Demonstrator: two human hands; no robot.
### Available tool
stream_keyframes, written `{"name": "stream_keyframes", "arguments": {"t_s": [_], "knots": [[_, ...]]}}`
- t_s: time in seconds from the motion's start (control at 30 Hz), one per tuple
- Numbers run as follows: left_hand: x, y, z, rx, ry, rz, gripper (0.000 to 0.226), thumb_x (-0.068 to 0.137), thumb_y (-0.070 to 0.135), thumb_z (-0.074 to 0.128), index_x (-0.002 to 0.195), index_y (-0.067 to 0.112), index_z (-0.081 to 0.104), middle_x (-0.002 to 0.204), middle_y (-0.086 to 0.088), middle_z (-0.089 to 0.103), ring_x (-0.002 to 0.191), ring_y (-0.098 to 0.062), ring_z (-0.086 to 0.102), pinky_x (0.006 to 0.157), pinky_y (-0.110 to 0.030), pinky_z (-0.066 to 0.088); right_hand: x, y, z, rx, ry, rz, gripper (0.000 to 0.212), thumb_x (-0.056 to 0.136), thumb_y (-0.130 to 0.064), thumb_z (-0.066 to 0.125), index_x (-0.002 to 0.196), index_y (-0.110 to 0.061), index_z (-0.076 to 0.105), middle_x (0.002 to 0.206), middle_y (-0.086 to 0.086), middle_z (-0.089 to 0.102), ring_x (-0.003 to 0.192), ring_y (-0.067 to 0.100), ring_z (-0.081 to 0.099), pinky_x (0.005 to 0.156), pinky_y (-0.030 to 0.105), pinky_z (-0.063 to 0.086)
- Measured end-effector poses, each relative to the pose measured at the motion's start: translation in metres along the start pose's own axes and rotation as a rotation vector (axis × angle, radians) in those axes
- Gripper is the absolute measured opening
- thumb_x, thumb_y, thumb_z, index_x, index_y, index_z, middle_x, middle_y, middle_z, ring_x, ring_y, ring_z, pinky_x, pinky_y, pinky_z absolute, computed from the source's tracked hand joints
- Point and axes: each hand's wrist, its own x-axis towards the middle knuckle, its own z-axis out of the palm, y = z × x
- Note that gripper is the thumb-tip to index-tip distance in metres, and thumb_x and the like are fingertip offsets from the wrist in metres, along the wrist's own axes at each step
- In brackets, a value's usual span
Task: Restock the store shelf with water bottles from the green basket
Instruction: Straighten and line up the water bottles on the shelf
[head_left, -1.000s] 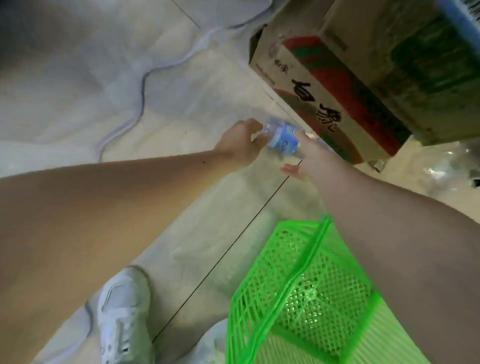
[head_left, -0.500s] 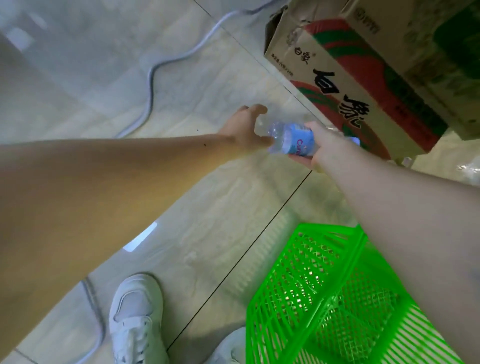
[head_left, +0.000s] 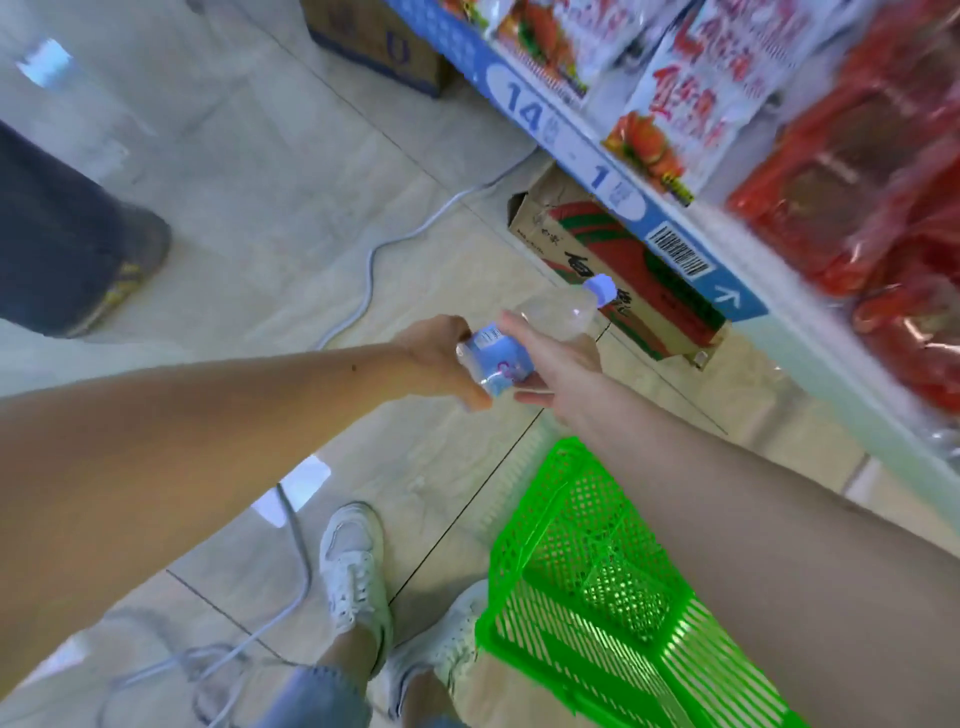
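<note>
A small clear water bottle (head_left: 524, 338) with a blue label and a pale blue cap is held out in front of me, cap pointing up and to the right. My left hand (head_left: 441, 358) grips its lower end. My right hand (head_left: 558, 364) holds its middle from the right side, thumb over the top. The green basket (head_left: 582, 587) stands on the floor under my right forearm, and its visible part shows no bottles. The store shelf (head_left: 623, 192) with a blue edge strip runs along the upper right.
Red snack bags (head_left: 857, 208) and white packets (head_left: 670, 93) fill the shelf. A cardboard box (head_left: 623, 270) sits under it, another box (head_left: 374, 41) farther back. A grey cable (head_left: 374, 260) snakes across the tiled floor. Another person's dark shoe (head_left: 93, 260) is at left. My white sneakers (head_left: 353, 571) are below.
The view has tilted up, bringing the shelf into sight. The bottle has risen a little, its cap now pointing up toward the shelf. Both hands still hold it.
</note>
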Motion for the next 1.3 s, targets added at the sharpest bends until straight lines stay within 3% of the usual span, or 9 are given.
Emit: {"name": "stream_keyframes", "arguments": {"t_s": [0.17,0.4,0.5,0.57,0.67,0.77,0.97,1.13,1.3], "knots": [[-0.097,0.022,-0.056,-0.078,-0.055,0.041,0.054,0.053,0.029,0.089,0.091,0.024,0.051,0.093,0.002,0.058,0.082,-0.017,0.056,0.061,-0.024,0.043,-0.112,-0.031,-0.020,0.027,-0.073,-0.128,0.084,0.061,-0.044,0.086,0.129,-0.013,0.047,0.120,0.006,0.064,0.101,0.022,0.067,0.074,0.035,0.059],[-0.219,0.105,-0.137,-0.010,-0.164,0.180,0.063,0.052,0.027,0.092,0.101,0.019,0.053,0.104,0.001,0.063,0.083,-0.009,0.058,0.071,-0.021,0.051,-0.258,-0.090,-0.082,0.148,-0.146,-0.361,0.047,0.066,-0.022,0.087,0.107,-0.012,0.066,0.097,0.007,0.075,0.079,0.016,0.074,0.066,0.035,0.061],[-0.266,0.162,-0.172,0.052,-0.246,0.276,0.058,0.054,0.025,0.092,0.103,0.020,0.060,0.104,0.001,0.068,0.084,-0.008,0.063,0.072,-0.017,0.055,-0.317,-0.118,-0.121,0.151,-0.107,-0.404,0.058,0.059,-0.035,0.089,0.107,-0.014,0.065,0.098,0.006,0.074,0.081,0.018,0.074,0.066,0.037,0.061],[-0.293,0.201,-0.190,0.121,-0.283,0.337,0.067,0.055,0.028,0.092,0.112,0.018,0.059,0.109,0.000,0.068,0.098,-0.014,0.065,0.085,-0.030,0.056,-0.353,-0.136,-0.149,0.188,-0.088,-0.443,0.073,0.050,-0.041,0.090,0.111,-0.014,0.060,0.102,0.008,0.072,0.085,0.021,0.073,0.071,0.043,0.061],[-0.332,0.253,-0.212,0.173,-0.274,0.440,0.069,0.059,0.024,0.091,0.117,0.021,0.056,0.112,0.005,0.066,0.102,-0.014,0.064,0.088,-0.029,0.055,-0.408,-0.158,-0.185,0.247,-0.026,-0.526,0.079,0.047,-0.042,0.090,0.113,-0.019,0.053,0.104,0.005,0.071,0.085,0.021,0.073,0.072,0.046,0.061],[-0.367,0.304,-0.228,0.182,-0.288,0.538,0.071,0.061,0.017,0.090,0.121,0.025,0.053,0.112,0.010,0.066,0.103,-0.009,0.065,0.084,-0.021,0.053,-0.459,-0.176,-0.222,0.298,0.071,-0.651,0.060,0.052,-0.039,0.091,0.098,-0.029,0.053,0.096,-0.003,0.070,0.078,0.014,0.073,0.066,0.038,0.061],[-0.437,0.396,-0.242,0.211,-0.248,0.732,0.078,0.056,0.032,0.091,0.122,0.031,0.050,0.113,0.021,0.060,0.106,-0.001,0.059,0.090,-0.021,0.049,-0.554,-0.205,-0.302,0.276,0.323,-0.838,0.047,0.051,-0.042,0.091,0.083,-0.029,0.058,0.082,-0.008,0.072,0.078,0.016,0.072,0.072,0.044,0.060],[-0.477,0.465,-0.243,0.240,-0.140,0.850,0.069,0.059,0.040,0.086,0.120,0.030,0.054,0.115,0.014,0.061,0.099,-0.001,0.061,0.088,-0.022,0.049,-0.612,-0.222,-0.369,0.299,0.387,-0.900,0.068,0.043,-0.047,0.089,0.100,-0.022,0.061,0.094,-0.003,0.072,0.076,0.014,0.073,0.061,0.040,0.061],[-0.497,0.528,-0.224,0.244,-0.060,0.941,0.047,0.067,0.034,0.083,0.109,0.030,0.062,0.104,0.015,0.064,0.084,0.005,0.063,0.079,-0.019,0.047,-0.636,-0.228,-0.430,0.315,0.473,-0.942,0.059,0.053,-0.036,0.090,0.102,-0.020,0.061,0.095,-0.002,0.071,0.076,0.014,0.073,0.052,0.032,0.058]]}}
